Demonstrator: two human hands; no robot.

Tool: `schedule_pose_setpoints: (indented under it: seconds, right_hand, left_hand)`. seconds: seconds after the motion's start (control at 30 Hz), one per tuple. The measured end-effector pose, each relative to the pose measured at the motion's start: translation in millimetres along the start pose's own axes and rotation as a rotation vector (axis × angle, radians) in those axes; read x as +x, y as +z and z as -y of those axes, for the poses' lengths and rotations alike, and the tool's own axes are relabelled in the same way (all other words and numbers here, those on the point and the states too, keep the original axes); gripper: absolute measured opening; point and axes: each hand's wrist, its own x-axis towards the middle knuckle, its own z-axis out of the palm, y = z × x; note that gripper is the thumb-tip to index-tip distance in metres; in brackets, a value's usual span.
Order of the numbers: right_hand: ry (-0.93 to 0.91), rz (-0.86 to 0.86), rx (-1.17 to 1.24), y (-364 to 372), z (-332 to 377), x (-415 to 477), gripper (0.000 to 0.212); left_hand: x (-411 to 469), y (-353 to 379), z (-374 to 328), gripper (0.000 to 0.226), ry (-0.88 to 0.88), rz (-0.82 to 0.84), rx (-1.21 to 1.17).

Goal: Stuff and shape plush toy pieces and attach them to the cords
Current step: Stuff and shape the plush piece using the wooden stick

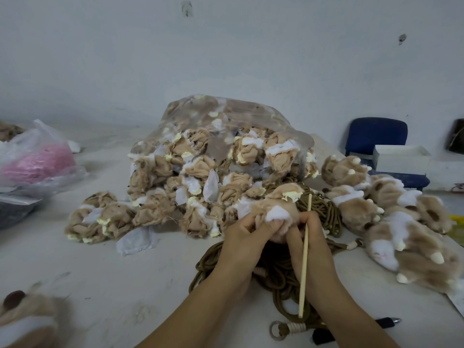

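Gripping the plush piece with our left hand and right hand, we also hold the wooden stick in the right, above the brown cords.

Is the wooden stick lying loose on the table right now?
No, the right hand holds the stick, and it and the left hand grip the plush piece.
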Motion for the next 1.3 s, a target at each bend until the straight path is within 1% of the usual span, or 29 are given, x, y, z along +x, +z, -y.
schedule_pose_setpoints:
  seconds: [0.1,0.2,0.3,0.43,0.5,0.57,0.63,0.73,0.87,0.9,0.97,1.03,1.1,1.17,1.3]
  right_hand:
    - [-0.035,0.012,-0.028,-0.3,-0.6,0.5,0.012]
    - [-0.048,0.034,-0.055,0.1,-2.4,-0.3,0.013]
    - [-0.051,0.041,-0.067,0.1,-4.6,-0.3,0.013]
    - [-0.061,0.037,-0.053,-0.9,-5.0,1.1,0.016]
    - [-0.023,0.006,0.019,-2.8,-3.3,2.0,0.014]
    - [0.002,-0.062,0.088,-5.4,-2.1,2.3,0.016]
    - [0.007,-0.090,0.121,-5.0,0.9,1.1,0.021]
    - [-0.005,-0.089,0.117,-0.6,5.4,-0.6,0.028]
    - [0.006,-0.159,0.059,-3.5,3.0,3.7,0.032]
    - [0.004,-0.161,0.049,-4.5,1.1,4.7,0.030]
    - [0.052,-0.181,0.106,-5.3,-1.0,6.1,0.031]
    - [0.138,-0.238,0.194,-5.5,1.2,7.0,0.040]
    - [0.154,-0.243,0.227,-5.9,3.6,6.8,0.043]
    - [0.143,-0.234,0.218,-5.1,6.0,5.2,0.046]
    - [0.146,-0.238,0.120,-3.5,2.1,5.5,0.057]
  left_hand:
    - [0.9,-3.2,-5.2,0.019,-0.058,0.069,-0.154]
    - [2.4,-6.1,-8.6,0.026,-0.082,0.118,-0.203]
    - [4.2,-11.4,-9.7,0.029,-0.177,0.178,-0.272]
    - [5.2,-19.3,-7.8,0.020,-0.266,0.318,-0.463]
    - [4.0,-17.1,-6.0,0.016,-0.266,0.329,-0.491]
    - [3.0,-12.9,-3.3,0.014,-0.248,0.291,-0.449]
    - [1.3,-7.9,-1.7,0.011,-0.220,0.260,-0.380]
    - [-3.2,1.5,0.3,0.014,-0.208,0.275,-0.344]
    - [-7.7,11.3,5.9,0.018,-0.210,0.311,-0.251]
    - [-8.3,12.7,7.3,0.020,-0.205,0.323,-0.218]
    - [-9.7,15.6,9.1,0.032,-0.216,0.310,-0.187]
    - [-10.7,17.1,10.0,0.045,-0.220,0.249,-0.153]
    - [-10.5,18.4,11.4,0.048,-0.216,0.169,-0.063]
    - [-9.6,18.8,11.5,0.043,-0.213,0.119,0.002]
    - [-8.3,16.6,6.4,0.006,-0.186,0.087,-0.020]
